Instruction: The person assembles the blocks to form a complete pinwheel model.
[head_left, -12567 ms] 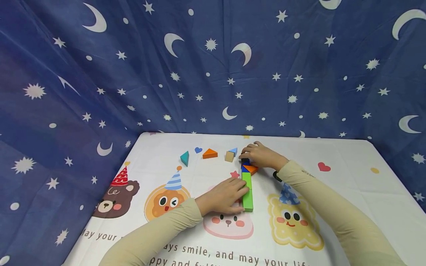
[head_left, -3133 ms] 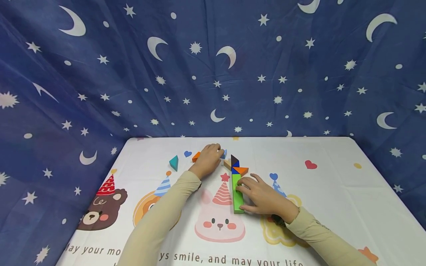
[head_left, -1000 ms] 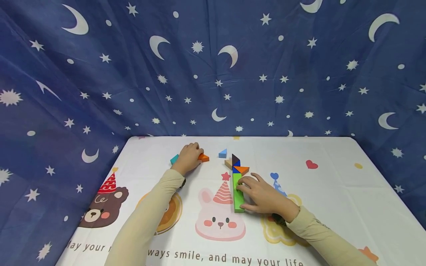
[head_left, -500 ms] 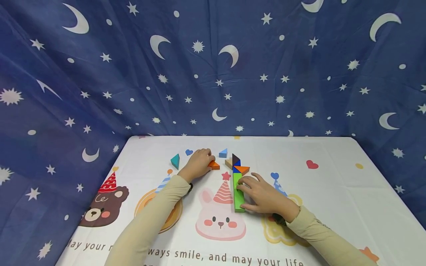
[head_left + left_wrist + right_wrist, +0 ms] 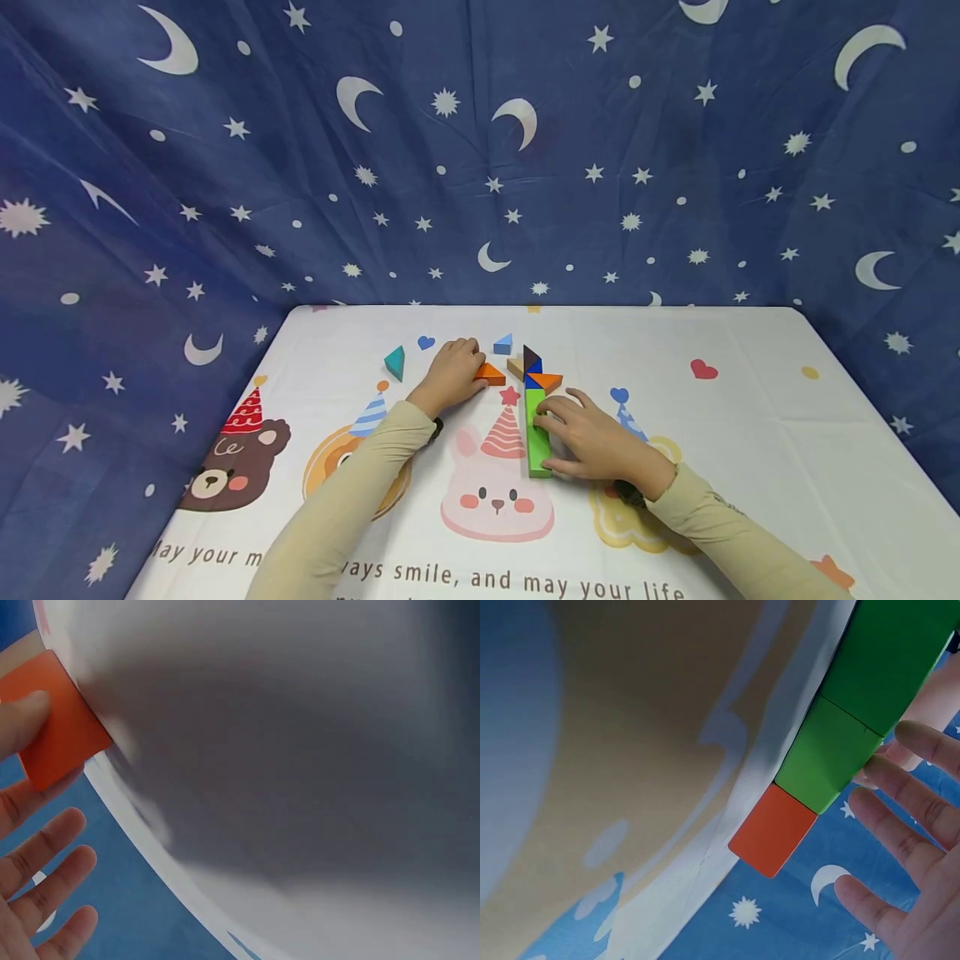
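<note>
My left hand (image 5: 452,375) pinches an orange triangular block (image 5: 492,375) on the table; thumb and index finger hold the block in the left wrist view, the other fingers spread apart. Just right of it, a tan block (image 5: 514,368) lies against a row of pieces. That row has a dark triangle (image 5: 530,358), blue triangles (image 5: 535,367), a second orange triangle (image 5: 546,382) and two green blocks (image 5: 832,754) end to end. My right hand (image 5: 592,437) rests against the green blocks from the right. Its fingers look extended in the right wrist view.
A light blue triangular block (image 5: 502,345) lies behind the tan one. Farther left is a teal triangular block (image 5: 394,362). The white printed tablecloth (image 5: 750,433) ends at a blue star-and-moon curtain (image 5: 570,208).
My left hand left the light blue block, took the orange triangle at the left and slid it right, close to the tan block. Earlier, my right hand moved from the dark piece to the green blocks.
</note>
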### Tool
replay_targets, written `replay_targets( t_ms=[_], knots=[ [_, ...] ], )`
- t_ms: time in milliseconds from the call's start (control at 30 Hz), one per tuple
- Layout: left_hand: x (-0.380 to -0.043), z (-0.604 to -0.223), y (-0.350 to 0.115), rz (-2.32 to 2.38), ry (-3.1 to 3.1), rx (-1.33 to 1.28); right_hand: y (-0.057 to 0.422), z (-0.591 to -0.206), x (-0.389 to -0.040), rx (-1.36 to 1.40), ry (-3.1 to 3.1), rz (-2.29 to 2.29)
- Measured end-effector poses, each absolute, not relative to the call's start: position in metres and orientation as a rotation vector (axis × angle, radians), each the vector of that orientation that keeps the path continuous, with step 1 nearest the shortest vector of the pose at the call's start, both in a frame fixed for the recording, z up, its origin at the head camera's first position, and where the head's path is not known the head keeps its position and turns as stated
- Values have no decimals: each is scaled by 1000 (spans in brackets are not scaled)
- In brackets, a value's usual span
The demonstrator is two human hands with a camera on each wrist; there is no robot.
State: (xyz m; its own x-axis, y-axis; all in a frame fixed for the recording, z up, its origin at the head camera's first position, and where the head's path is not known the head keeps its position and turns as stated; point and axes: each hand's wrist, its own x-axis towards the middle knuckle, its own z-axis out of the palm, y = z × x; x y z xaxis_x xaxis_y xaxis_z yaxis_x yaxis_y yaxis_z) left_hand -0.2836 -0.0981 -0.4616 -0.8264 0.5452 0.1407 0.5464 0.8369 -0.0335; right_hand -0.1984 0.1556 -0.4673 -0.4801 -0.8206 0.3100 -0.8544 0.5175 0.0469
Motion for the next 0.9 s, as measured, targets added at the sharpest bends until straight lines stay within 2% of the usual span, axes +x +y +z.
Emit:
replay_targets(
  t_ms=[900],
  knots=[
    [-288, -463, -71, 39, -2883, -823, 156, -468, -199, 1406, -2453, 152]
  ],
)
